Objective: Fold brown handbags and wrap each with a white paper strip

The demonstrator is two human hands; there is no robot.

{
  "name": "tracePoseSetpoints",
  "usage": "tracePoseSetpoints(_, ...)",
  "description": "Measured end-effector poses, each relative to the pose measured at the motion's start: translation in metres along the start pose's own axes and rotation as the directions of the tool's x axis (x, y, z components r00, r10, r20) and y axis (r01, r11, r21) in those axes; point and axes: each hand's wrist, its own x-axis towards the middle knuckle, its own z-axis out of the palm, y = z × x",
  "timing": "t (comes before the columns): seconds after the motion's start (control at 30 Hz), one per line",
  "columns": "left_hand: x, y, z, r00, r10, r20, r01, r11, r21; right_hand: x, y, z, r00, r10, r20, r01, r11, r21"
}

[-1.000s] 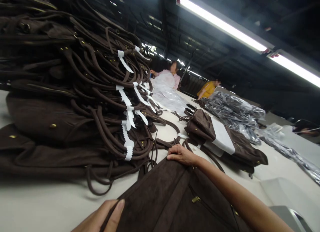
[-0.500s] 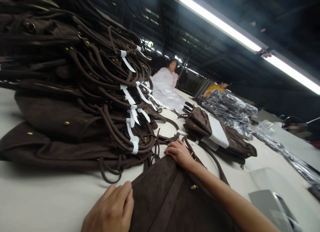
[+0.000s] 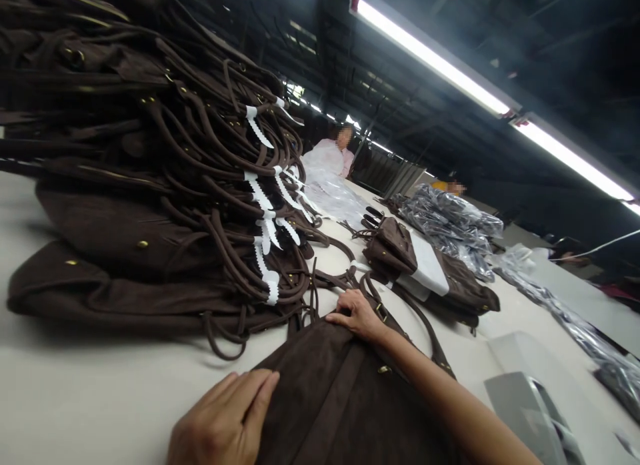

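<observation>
A dark-brown, suede-like bag point(image 3: 350, 405) lies on the white surface point(image 3: 110, 398), beside a tall stack of brown bags point(image 3: 115, 218). The right hand point(image 3: 356, 315) has its grip pinching the far edge; the left hand's point(image 3: 223, 418) grip clasps the left edge.

Above the white table point(image 3: 100, 385), lit tube lights point(image 3: 433, 55) run in a line beneath a dark roof point(image 3: 575, 38). Beyond the table's far end stand ridged grey panels point(image 3: 404, 177), with smaller lights point(image 3: 383, 147) over them; past its right side lies a second pale surface point(image 3: 585, 286) amid dim surroundings.
</observation>
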Motion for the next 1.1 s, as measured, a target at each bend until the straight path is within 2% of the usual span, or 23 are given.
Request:
tracePoseSetpoints(0.03, 0.003, 0.000, 0.000, 0.993, -0.106, 0.057, 0.103, 0.993, 0.051, 0.000, 0.000, 0.003, 1.000, -0.017, 0.010, 0.017, 0.999, -0.042)
tracePoseSetpoints(0.1, 0.009, 0.001, 0.000, 0.939, -0.299, 0.173, 0.270, 0.947, 0.171, 0.000, 0.000, 0.007, 0.999, -0.030, 0.020, 0.032, 0.993, -0.112)
tracePoseSetpoints(0.17, 0.012, 0.000, 0.002, 0.900, -0.366, 0.237, 0.319, 0.923, 0.215, 0.000, -0.001, 0.010, 1.000, -0.021, 0.016, 0.023, 0.984, -0.179)
tracePoseSetpoints(0.3, 0.011, -0.011, 0.010, 0.909, -0.306, 0.285, 0.287, 0.952, 0.106, 0.004, -0.003, 0.013, 0.998, 0.020, -0.057, -0.036, 0.955, -0.293)
tracePoseSetpoints(0.37, 0.013, -0.017, 0.014, 0.875, -0.306, 0.376, 0.285, 0.952, 0.110, 0.009, -0.004, 0.015, 0.996, 0.051, -0.076, -0.071, 0.951, -0.302)
tracePoseSetpoints(0.43, 0.019, -0.018, 0.015, 0.814, -0.308, 0.493, 0.257, 0.951, 0.170, 0.013, -0.007, 0.016, 0.994, 0.087, -0.063, -0.103, 0.944, -0.314)
tracePoseSetpoints(0.5, 0.028, -0.010, 0.010, 0.769, -0.291, 0.570, 0.192, 0.954, 0.229, 0.016, -0.015, 0.018, 0.990, 0.120, -0.073, -0.138, 0.928, -0.346)
tracePoseSetpoints(0.57, 0.038, 0.002, 0.003, 0.745, -0.271, 0.609, 0.121, 0.953, 0.277, 0.017, -0.028, 0.019, 0.980, 0.147, -0.131, -0.187, 0.907, -0.379)
tracePoseSetpoints(0.63, 0.045, 0.016, -0.004, 0.745, -0.253, 0.617, 0.042, 0.941, 0.336, 0.017, -0.044, 0.019, 0.965, 0.178, -0.191, -0.241, 0.889, -0.388)
tracePoseSetpoints(0.67, 0.047, 0.021, -0.006, 0.759, -0.240, 0.605, -0.002, 0.929, 0.371, 0.016, -0.051, 0.018, 0.956, 0.202, -0.212, -0.273, 0.880, -0.388)
tracePoseSetpoints(0.73, 0.046, 0.026, -0.005, 0.819, -0.154, 0.552, -0.105, 0.907, 0.408, 0.013, -0.061, 0.017, 0.928, 0.272, -0.253, -0.353, 0.858, -0.372)
tracePoseSetpoints(0.8, 0.041, 0.024, 0.002, 0.868, 0.065, 0.492, -0.258, 0.906, 0.337, 0.007, -0.068, 0.017, 0.886, 0.352, -0.301, -0.445, 0.830, -0.337)
tracePoseSetpoints(0.83, 0.037, 0.020, 0.008, 0.863, 0.198, 0.464, -0.351, 0.896, 0.272, 0.003, -0.070, 0.018, 0.864, 0.386, -0.323, -0.483, 0.816, -0.317)
tracePoseSetpoints(0.87, 0.034, 0.015, 0.014, 0.837, 0.321, 0.444, -0.445, 0.871, 0.208, -0.001, -0.072, 0.020, 0.846, 0.410, -0.340, -0.511, 0.805, -0.301)
tracePoseSetpoints(0.93, 0.028, 0.007, 0.026, 0.758, 0.484, 0.437, -0.586, 0.800, 0.131, -0.008, -0.075, 0.028, 0.829, 0.431, -0.356, -0.534, 0.801, -0.273)
tracePoseSetpoints(1.0, 0.025, 0.002, 0.035, 0.718, 0.517, 0.466, -0.638, 0.757, 0.142, -0.014, -0.078, 0.038, 0.827, 0.439, -0.352, -0.533, 0.811, -0.242)
tracePoseSetpoints(1.1, 0.026, 0.006, 0.034, 0.710, 0.478, 0.516, -0.622, 0.769, 0.144, -0.022, -0.081, 0.050, 0.847, 0.420, -0.325, -0.498, 0.841, -0.210)
